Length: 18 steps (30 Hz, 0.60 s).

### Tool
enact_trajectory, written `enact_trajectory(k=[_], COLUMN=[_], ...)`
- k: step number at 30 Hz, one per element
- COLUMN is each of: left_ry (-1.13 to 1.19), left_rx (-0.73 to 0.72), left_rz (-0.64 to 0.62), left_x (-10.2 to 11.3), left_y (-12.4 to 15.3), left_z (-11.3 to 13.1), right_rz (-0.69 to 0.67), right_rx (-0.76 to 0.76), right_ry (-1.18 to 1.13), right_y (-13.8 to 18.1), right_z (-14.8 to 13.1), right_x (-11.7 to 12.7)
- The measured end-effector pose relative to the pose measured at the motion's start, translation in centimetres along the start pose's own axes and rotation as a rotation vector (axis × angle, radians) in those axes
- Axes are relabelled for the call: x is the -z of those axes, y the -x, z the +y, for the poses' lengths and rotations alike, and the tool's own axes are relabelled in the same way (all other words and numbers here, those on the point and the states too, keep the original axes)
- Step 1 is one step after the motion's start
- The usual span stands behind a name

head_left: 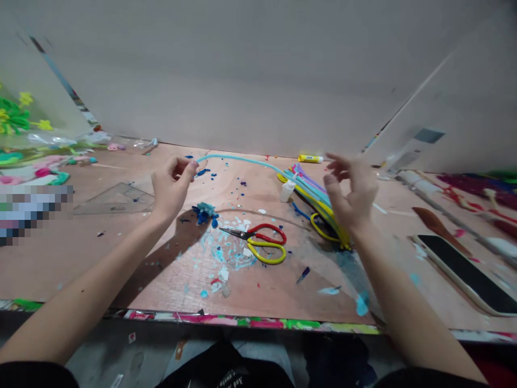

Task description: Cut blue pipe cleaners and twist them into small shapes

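Two grips: left grip point(169, 186) is pinching the blue pipe cleaner point(242, 158) by its tip; right grip point(351, 196) is hanging released.
Where: it's arcing over the table point(121, 258) toward the bundle point(319, 202).
Feel: we're guessing light, bendy, fuzzy; end-pinching is looking fine.

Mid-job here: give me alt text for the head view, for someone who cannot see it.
The left hand pinches one end of a light blue pipe cleaner running from a coloured bundle, over which the right hand hovers open. Red-and-yellow scissors lie between them on the scrap-strewn table.
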<state>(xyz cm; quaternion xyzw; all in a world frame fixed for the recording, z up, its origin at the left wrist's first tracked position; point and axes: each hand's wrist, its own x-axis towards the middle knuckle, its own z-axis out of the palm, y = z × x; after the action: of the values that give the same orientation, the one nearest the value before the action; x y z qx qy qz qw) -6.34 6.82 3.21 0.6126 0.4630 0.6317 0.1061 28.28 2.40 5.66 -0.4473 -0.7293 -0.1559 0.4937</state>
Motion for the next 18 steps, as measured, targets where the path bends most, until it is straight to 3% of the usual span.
enact_trajectory(k=[4, 6, 13, 18], left_ry=[0.025, 0.027, 0.038, 0.04], left_rx=[0.013, 0.016, 0.024, 0.028], left_rz=[-0.065, -0.08, -0.069, -0.061], left_x=[-0.2, -0.3, -0.4, -0.3], left_y=[0.4, 0.5, 0.6, 0.4], left_z=[0.1, 0.1, -0.1, -0.3], right_rz=[-0.34, -0.442, -0.585, -0.657], right_rx=[0.023, 0.025, -0.113, -0.123], right_ry=[0.047, 0.027, -0.304, -0.243], right_y=[0.9, 1.2, 1.4, 1.5], right_z=[-1.0, -1.0, -1.6, -2.4], right_x=[-1.4, -2.0, -2.7, -2.6])
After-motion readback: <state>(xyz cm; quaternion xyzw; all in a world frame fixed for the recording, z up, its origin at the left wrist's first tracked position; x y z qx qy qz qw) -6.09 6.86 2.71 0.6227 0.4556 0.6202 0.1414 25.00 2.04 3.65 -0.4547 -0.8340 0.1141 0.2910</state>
